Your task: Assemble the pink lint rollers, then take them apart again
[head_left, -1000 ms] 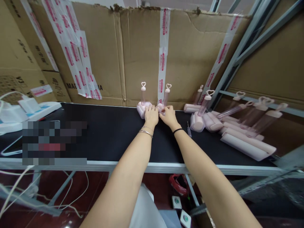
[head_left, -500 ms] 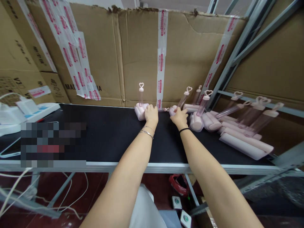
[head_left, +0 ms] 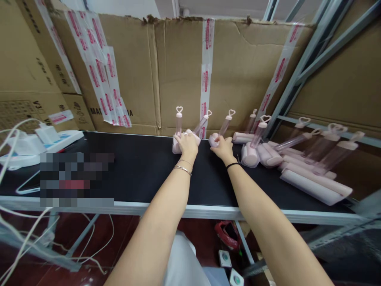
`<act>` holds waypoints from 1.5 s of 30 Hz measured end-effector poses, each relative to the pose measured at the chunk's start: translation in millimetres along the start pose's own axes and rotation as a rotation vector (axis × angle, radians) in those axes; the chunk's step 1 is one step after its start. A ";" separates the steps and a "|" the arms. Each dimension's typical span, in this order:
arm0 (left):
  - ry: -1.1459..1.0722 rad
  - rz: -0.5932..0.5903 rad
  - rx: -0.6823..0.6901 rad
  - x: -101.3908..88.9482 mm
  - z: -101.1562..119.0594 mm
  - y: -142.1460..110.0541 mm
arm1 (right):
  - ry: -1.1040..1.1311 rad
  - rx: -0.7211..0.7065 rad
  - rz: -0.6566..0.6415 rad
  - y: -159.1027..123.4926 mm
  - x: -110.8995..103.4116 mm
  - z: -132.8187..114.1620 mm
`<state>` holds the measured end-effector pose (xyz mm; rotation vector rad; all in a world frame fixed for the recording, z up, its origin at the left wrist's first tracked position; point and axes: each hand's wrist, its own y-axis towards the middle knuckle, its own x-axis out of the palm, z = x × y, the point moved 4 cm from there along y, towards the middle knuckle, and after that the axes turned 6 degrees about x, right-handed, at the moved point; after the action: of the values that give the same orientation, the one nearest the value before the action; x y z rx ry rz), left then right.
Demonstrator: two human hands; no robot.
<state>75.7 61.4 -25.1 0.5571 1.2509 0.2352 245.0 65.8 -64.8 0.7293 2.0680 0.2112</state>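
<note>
Swung up from flat, the middle pink wand (head_left: 201, 124) leans right on the bench's (head_left: 139, 171) far side, left hand (head_left: 188, 147) over its base, can't tell if gripping, while the right hand (head_left: 224, 151) pinches the right-leaning wand (head_left: 225, 126) beside it.

Three heart-topped tubes (head_left: 179, 124) rise at the middle of the surface (head_left: 133, 167), and at least six more crowd its right side, where overlap hides the exact count. One power strip (head_left: 71, 138) carries two white adapters (head_left: 47, 133); two green-buttoned boxes (head_left: 224, 258) lie below.
</note>
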 end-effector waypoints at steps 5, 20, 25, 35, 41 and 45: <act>-0.059 -0.070 -0.043 6.4 -4.6 -1.0 | 0.065 -0.302 -0.094 -3.7 21.3 -21.9; -0.044 0.051 0.156 21.9 -16.5 6.1 | 0.040 -0.276 -0.083 -1.5 12.8 -20.1; -0.099 -0.008 -0.061 20.1 -18.5 -0.6 | 0.018 -0.340 -0.187 1.5 21.4 -19.2; -0.187 -0.099 -0.021 27.6 -24.3 2.6 | -0.126 -0.226 -0.301 -4.4 29.1 -20.4; -0.112 -0.126 0.033 28.1 -22.9 2.6 | -0.146 -0.180 -0.305 -4.9 27.2 -21.7; -0.093 -0.124 0.055 28.3 -24.3 5.2 | -0.135 -0.187 -0.288 -0.6 27.1 -19.0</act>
<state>62.3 85.5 -50.9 0.5301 1.1998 0.0702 218.2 83.2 -73.3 0.3188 1.9652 0.1845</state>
